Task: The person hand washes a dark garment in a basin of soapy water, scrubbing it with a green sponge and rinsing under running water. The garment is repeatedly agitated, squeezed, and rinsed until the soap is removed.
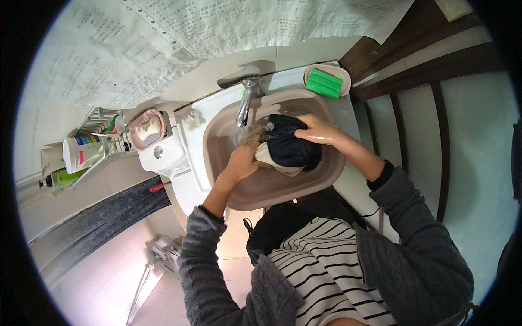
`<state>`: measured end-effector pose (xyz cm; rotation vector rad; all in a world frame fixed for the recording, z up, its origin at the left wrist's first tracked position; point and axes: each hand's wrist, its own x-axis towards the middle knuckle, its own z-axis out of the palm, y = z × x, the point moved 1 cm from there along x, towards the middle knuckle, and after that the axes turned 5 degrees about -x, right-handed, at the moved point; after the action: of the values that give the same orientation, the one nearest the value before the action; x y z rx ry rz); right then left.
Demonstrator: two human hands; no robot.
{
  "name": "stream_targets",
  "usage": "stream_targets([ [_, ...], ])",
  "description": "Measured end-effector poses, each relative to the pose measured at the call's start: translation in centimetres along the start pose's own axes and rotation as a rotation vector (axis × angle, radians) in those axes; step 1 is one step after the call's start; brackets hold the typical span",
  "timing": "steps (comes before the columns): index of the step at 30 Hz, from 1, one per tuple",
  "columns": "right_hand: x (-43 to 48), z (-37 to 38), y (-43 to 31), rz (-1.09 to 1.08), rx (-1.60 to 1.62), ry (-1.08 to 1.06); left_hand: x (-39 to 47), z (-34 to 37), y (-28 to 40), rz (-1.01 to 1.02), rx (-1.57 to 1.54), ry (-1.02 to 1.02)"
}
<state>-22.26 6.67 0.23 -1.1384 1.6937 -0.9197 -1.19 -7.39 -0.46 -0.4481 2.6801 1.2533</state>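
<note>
A wet cloth item (pixel 287 142), dark navy with a cream band and fluffy beige material at its left, is held between both hands. Whether it is a cap or a soft toy, I cannot tell. My left hand (pixel 241 162) grips its cream and beige side. On the navy upper right part, my right hand (pixel 317 129) has its thumb on top, and its skin looks wet. Beneath them sits a pinkish-brown plastic basin (pixel 281 191) on the white washbasin (pixel 195 163). The chrome faucet (pixel 244 104) reaches over the basin's back rim, just left of the cloth.
A green soap bar (pixel 325 83) rests in a pink dish at the back right corner. To the left are another dish (pixel 147 130) with pale soap, a toilet tank (pixel 159 157) and a wire rack (pixel 98 138) holding bottles. Printed sheets (pixel 228 24) cover the wall ahead.
</note>
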Motion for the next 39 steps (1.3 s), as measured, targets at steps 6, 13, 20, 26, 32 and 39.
stream_targets([
  [6, -0.3, -1.4, -0.2, 0.204, -0.685, 0.056, -2.6, -3.9, 4.1, -0.142, -0.369, 0.15],
  [13, 3.0, 2.7, 0.9, 0.221, -1.137, -0.075, 0.1, -0.7, -0.4, -0.345, 0.234, 0.142],
  [20, 6.0, 8.9, 5.6, -0.128, -1.08, -0.135, 4.7, 7.9, -6.4, -0.371, 0.395, 0.055],
  [26, 8.2, 9.8, 8.9, -0.089, -0.973, -0.063, 8.5, 10.8, -10.0, -0.521, 0.298, 0.029],
  [32, 9.6, 8.4, 7.9, 0.001, -0.845, -0.281, 8.4, 8.0, -5.4, -0.313, 0.493, -0.122],
  [39, 7.8, 0.5, 4.4, 0.262, -0.628, -0.187, -3.0, -2.9, 4.1, -0.102, 0.047, 0.017],
])
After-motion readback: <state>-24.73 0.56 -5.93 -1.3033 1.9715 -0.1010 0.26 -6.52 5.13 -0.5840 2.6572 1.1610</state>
